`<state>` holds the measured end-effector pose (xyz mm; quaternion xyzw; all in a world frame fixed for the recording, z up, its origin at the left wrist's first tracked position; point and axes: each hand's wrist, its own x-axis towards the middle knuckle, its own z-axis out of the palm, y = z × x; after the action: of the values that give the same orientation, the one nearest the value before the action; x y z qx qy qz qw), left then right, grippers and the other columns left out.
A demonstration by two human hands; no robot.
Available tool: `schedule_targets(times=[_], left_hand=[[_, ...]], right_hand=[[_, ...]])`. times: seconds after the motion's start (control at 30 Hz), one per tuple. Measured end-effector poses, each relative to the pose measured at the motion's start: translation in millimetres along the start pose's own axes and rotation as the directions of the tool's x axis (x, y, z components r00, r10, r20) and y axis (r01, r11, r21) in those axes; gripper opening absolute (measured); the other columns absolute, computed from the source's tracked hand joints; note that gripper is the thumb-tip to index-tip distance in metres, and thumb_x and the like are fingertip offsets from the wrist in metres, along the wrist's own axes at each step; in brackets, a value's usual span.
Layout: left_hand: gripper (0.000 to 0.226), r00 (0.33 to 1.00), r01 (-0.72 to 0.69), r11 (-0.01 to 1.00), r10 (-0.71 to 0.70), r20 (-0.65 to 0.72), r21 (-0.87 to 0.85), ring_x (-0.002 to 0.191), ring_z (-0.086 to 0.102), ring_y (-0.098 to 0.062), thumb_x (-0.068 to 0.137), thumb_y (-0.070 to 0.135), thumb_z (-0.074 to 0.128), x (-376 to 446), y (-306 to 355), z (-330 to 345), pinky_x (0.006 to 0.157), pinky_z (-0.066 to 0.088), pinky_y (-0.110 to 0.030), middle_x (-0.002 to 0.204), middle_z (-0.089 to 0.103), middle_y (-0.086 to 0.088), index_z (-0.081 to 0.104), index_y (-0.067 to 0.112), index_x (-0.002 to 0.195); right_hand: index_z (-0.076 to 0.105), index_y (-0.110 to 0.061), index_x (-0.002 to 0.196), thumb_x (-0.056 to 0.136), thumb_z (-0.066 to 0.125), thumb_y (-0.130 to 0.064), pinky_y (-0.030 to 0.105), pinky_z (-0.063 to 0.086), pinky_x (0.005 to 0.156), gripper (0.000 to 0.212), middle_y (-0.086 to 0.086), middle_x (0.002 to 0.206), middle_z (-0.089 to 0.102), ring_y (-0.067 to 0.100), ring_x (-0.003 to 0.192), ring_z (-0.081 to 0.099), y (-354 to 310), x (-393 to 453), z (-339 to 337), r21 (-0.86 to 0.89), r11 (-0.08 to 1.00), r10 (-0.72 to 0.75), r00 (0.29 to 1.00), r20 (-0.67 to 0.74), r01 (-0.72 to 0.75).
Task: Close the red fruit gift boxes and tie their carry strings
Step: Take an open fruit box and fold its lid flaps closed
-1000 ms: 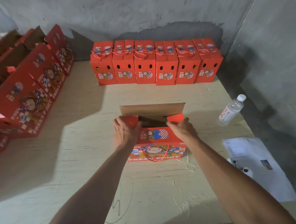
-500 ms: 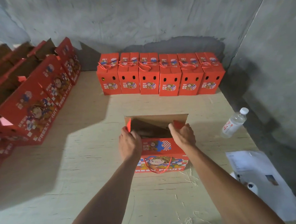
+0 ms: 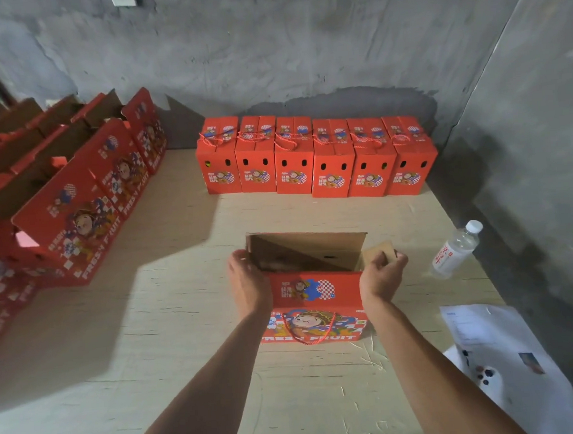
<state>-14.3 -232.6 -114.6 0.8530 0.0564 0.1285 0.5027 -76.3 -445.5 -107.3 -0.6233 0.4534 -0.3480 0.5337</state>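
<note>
An open red fruit gift box stands in the middle of the wooden table, its brown inside showing and its far flap upright. A red carry string hangs in a loop on its front. My left hand rests on the box's left top corner, fingers over the left end. My right hand grips the brown right side flap, folded outward. Several closed boxes with tied strings line the back wall.
Several open red boxes are stacked at the left. A clear water bottle stands at the right edge, with white papers nearer me. Grey concrete walls close the back and right.
The small red side flaps I held upright are gone from view; my right hand has swung the right flap outward, showing its brown side. My left hand moved to the left end.
</note>
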Motion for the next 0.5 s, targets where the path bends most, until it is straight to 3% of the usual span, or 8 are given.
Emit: schedule_targets(times=[0.07, 0.13, 0.2, 0.3, 0.43, 0.5], left_hand=[[0.007, 0.962, -0.271, 0.940, 0.256, 0.101, 0.207, 0.094, 0.049, -0.020, 0.098, 0.020, 0.052, -7, -13, 5, 0.078, 0.052, -0.047, 0.107, 0.054, 0.001, 0.048, 0.022, 0.104], [0.023, 0.929, -0.364, 0.869, 0.312, 0.199, 0.337, 0.103, 0.049, -0.019, 0.097, 0.046, 0.057, -8, -18, 7, 0.087, 0.050, -0.043, 0.113, 0.058, 0.005, 0.058, 0.024, 0.104], [0.033, 0.901, -0.424, 0.809, 0.332, 0.279, 0.407, 0.109, 0.050, -0.016, 0.096, 0.060, 0.052, -7, -19, 8, 0.099, 0.043, -0.039, 0.112, 0.059, 0.011, 0.067, 0.031, 0.102], [0.035, 0.869, -0.489, 0.786, 0.399, 0.293, 0.379, 0.109, 0.056, -0.017, 0.104, 0.046, 0.046, -6, -17, 8, 0.105, 0.041, -0.037, 0.113, 0.066, 0.008, 0.073, 0.024, 0.103], [0.021, 0.927, -0.350, 0.908, 0.300, 0.227, 0.230, 0.092, 0.059, -0.016, 0.109, 0.033, 0.037, -6, -13, 6, 0.084, 0.050, -0.031, 0.103, 0.066, 0.005, 0.056, 0.024, 0.113], [0.016, 0.940, -0.303, 0.933, 0.258, 0.224, 0.195, 0.091, 0.058, -0.017, 0.109, 0.030, 0.039, -3, -11, 6, 0.077, 0.052, -0.032, 0.106, 0.066, 0.001, 0.052, 0.024, 0.116]], right_hand=[[0.051, -0.006, 0.117, 0.106, 0.051, -0.018, 0.030, 0.055, 0.070, 0.017, 0.017, 0.115, 0.064, 0.034, 0.100, 0.069, 2, -6, -1, -0.068, 0.986, -0.150, 0.987, 0.056, 0.153], [0.054, -0.006, 0.106, 0.100, 0.063, -0.019, 0.032, 0.057, 0.068, 0.017, 0.013, 0.109, 0.062, 0.031, 0.097, 0.068, 5, -13, -3, -0.127, 0.922, -0.345, 0.924, 0.165, 0.367], [0.059, -0.008, 0.097, 0.092, 0.075, -0.032, 0.031, 0.053, 0.068, 0.030, 0.007, 0.113, 0.063, 0.025, 0.105, 0.063, 10, -19, -3, -0.244, 0.793, -0.486, 0.821, 0.300, 0.559], [0.066, -0.014, 0.083, 0.089, 0.073, -0.054, 0.028, 0.051, 0.073, 0.040, -0.001, 0.122, 0.062, 0.015, 0.116, 0.056, 10, -24, 0, -0.380, 0.658, -0.502, 0.755, 0.422, 0.650], [0.061, -0.005, 0.109, 0.097, 0.066, -0.018, 0.040, 0.061, 0.065, 0.018, 0.013, 0.114, 0.062, 0.028, 0.103, 0.063, 12, -21, 2, -0.367, 0.691, -0.531, 0.782, 0.326, 0.623], [0.055, -0.002, 0.127, 0.097, 0.063, -0.012, 0.041, 0.062, 0.068, 0.032, 0.017, 0.122, 0.058, 0.032, 0.108, 0.064, 11, -20, 3, -0.379, 0.703, -0.509, 0.798, 0.322, 0.602]])
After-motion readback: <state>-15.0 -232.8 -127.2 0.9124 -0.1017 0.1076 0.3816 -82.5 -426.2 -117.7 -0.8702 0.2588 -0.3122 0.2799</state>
